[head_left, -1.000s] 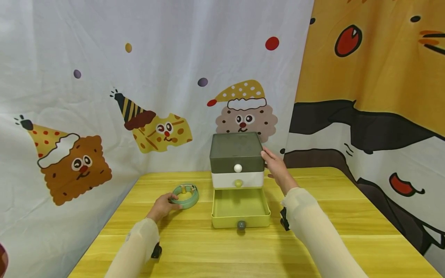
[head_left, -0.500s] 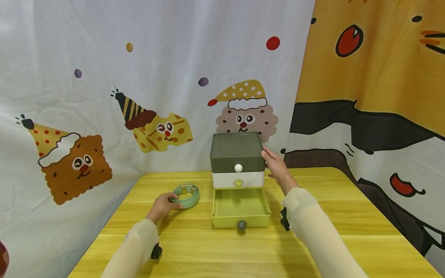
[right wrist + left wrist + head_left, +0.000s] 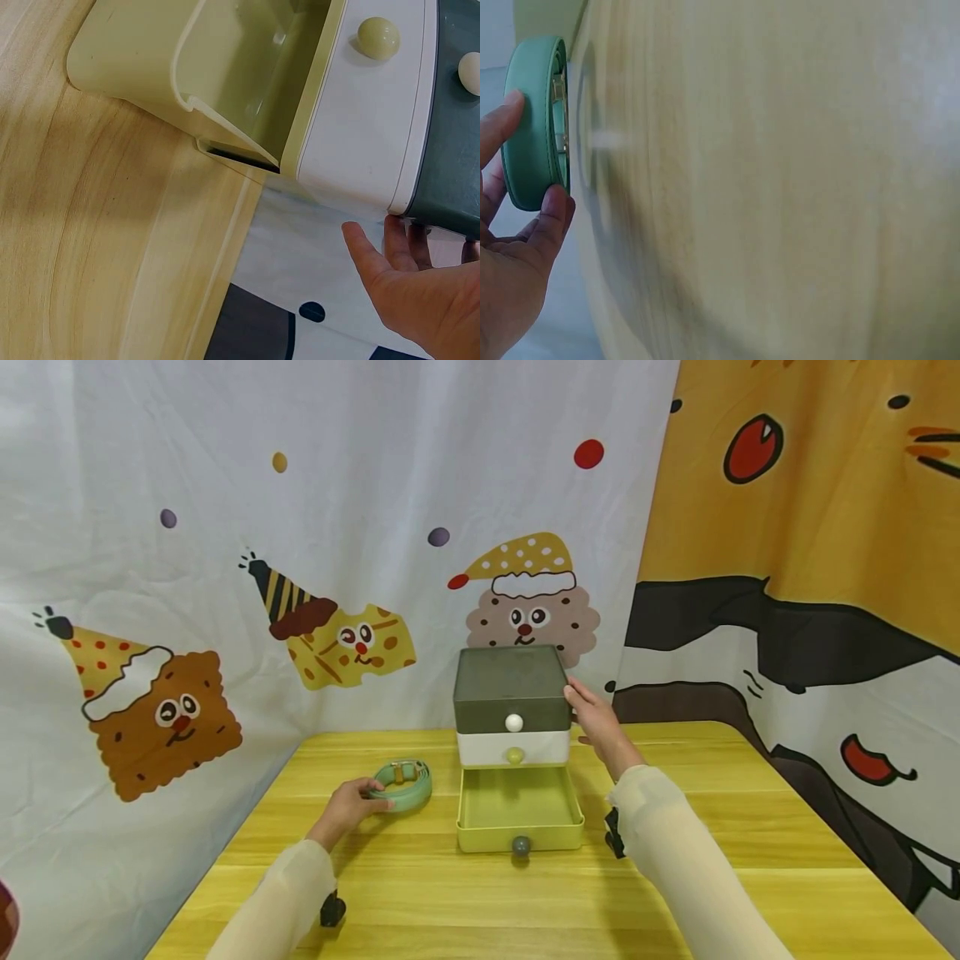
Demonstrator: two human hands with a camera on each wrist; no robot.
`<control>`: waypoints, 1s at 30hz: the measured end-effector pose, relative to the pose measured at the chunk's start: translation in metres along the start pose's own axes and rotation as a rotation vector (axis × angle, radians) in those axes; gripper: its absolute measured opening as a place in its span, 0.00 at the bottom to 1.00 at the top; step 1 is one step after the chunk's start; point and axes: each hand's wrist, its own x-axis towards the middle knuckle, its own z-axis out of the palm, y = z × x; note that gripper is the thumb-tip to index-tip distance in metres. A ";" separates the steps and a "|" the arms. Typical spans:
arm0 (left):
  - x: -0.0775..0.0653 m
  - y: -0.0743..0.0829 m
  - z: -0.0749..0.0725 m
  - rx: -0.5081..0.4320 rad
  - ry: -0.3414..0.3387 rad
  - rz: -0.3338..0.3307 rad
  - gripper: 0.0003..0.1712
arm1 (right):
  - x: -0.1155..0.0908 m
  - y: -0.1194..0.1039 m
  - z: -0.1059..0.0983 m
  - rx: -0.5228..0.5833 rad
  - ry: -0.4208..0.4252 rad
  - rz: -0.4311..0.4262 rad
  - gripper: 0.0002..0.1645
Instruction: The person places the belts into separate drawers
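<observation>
A coiled mint-green belt (image 3: 411, 797) with a gold-toned buckle is left of the drawer box in the head view. My left hand (image 3: 347, 810) pinches its near left side between thumb and fingers. In the left wrist view the belt (image 3: 531, 142) stands close over the tabletop, its shadow on the wood. A small three-tier drawer box (image 3: 512, 675) is dark green on top, white in the middle and yellow-green below. Its bottom drawer (image 3: 519, 837) is pulled out, with nothing inside. My right hand (image 3: 600, 725) rests fingertips against the box's upper right side, fingers extended.
The box stands near the back of a wooden table (image 3: 420, 902). Behind it hangs a white curtain (image 3: 360, 485) printed with cartoon snacks, and an orange, black and white one (image 3: 750, 527) is to the right. The pulled-out drawer's grey knob (image 3: 521, 845) juts forward.
My left forearm has shifted slightly left and toward me. The belt has moved a tiny bit to the right, still in the left hand. My right hand and the drawer box keep their places.
</observation>
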 end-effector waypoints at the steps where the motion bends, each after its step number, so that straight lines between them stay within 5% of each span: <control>1: -0.001 0.001 0.000 -0.005 0.002 0.003 0.19 | 0.000 0.000 0.000 -0.001 -0.001 -0.001 0.36; 30: -0.034 0.040 -0.010 -0.082 -0.089 0.113 0.19 | -0.001 0.001 0.000 0.005 -0.008 -0.026 0.37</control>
